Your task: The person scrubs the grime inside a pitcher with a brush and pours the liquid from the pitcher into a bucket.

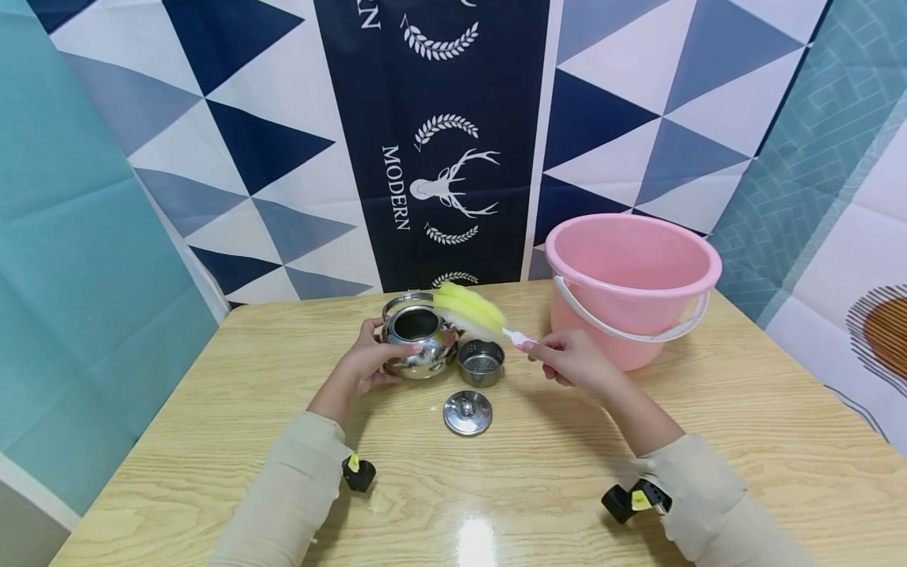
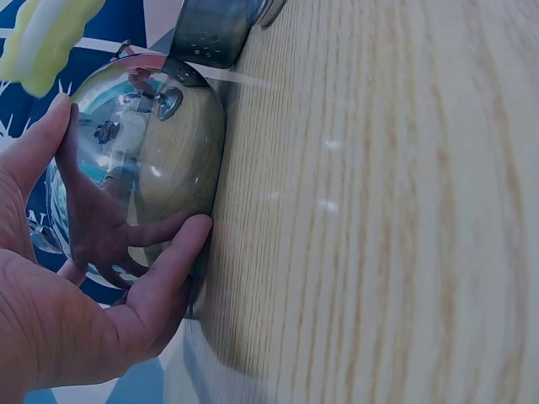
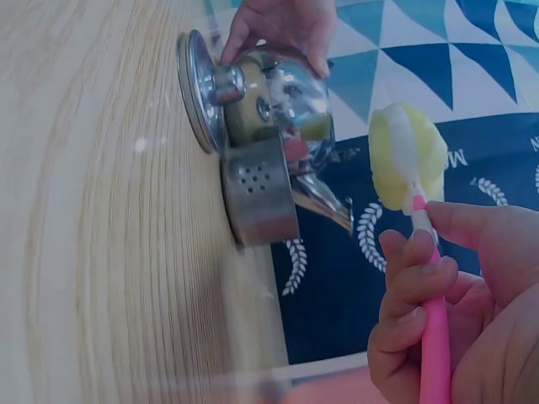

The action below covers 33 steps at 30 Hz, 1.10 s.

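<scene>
The surface (image 1: pixel 538 472) is pale wood with streaky grain and a bright glare at its near middle. Toward the far side stands a shiny metal kettle (image 1: pixel 428 364), with a perforated metal cup (image 1: pixel 480 372) just right of it. A round lid (image 1: pixel 468 415) lies nearer, knob up. A pink bucket (image 1: pixel 623 309) stands far right.

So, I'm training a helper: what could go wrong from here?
The round, shiny steel teapot might slip or turn, as only the left hand steadies its smooth side. The yellow-and-white sponge brush with a pink handle, in the right hand, could knock the small, perforated steel strainer standing beside the teapot.
</scene>
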{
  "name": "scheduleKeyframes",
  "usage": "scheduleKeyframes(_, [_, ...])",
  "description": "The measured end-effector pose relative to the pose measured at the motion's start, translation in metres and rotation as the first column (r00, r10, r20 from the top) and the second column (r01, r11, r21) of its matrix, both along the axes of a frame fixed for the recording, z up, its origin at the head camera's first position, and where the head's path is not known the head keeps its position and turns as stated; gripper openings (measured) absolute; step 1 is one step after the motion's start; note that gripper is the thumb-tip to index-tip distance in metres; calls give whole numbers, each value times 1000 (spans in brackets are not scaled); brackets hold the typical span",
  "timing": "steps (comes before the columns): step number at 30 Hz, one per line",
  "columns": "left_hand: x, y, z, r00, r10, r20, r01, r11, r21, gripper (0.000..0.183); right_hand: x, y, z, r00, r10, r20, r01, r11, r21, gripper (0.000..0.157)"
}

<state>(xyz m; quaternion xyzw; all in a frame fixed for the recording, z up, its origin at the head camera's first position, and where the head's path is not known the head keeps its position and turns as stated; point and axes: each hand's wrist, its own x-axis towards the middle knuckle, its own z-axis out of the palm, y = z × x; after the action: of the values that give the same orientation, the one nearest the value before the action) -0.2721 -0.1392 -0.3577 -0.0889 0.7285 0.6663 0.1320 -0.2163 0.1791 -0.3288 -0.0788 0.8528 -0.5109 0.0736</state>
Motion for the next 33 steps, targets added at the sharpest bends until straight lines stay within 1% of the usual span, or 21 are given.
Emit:
scheduleKeyframes(2, [-1, 0, -1, 1000, 5, -1, -5, 1000, 0, 90, 3, 6, 1, 1000, -1, -1, 1, 1000, -8, 33])
scheduleKeyframes(7, [-3, 0, -4, 1000, 15, 1, -15, 1000, -12, 89, 8, 22, 1, 1000, -29, -1, 29, 1000, 11, 35])
scheduleKeyframes(15, [-7, -1, -8, 1000, 13, 10, -13, 1000, -20, 90, 12, 44, -7, 999, -48, 0, 47, 993, 112, 42])
scheduleKeyframes(21, [-6, 0, -6, 1000, 13, 9, -12, 1000, -15, 89, 12, 53, -14, 997, -72, -15, 73, 989, 130, 46])
scheduleKeyframes(23, [-6, 0, -6, 1000, 13, 8, -13, 1000, -14, 89, 11, 55, -17, 996, -88, -18, 89, 986, 138, 45])
scheduleKeyframes(28, [-6, 0, -7, 1000, 13, 6, -13, 1000, -13, 89, 9, 60, -24, 993, -121, 11, 118, 981, 152, 42])
scheduleKeyframes(33, [-7, 0, -9, 1000, 18, 5, -18, 1000, -13, 89, 7, 63, -32, 993, -109, 38, 102, 983, 153, 41])
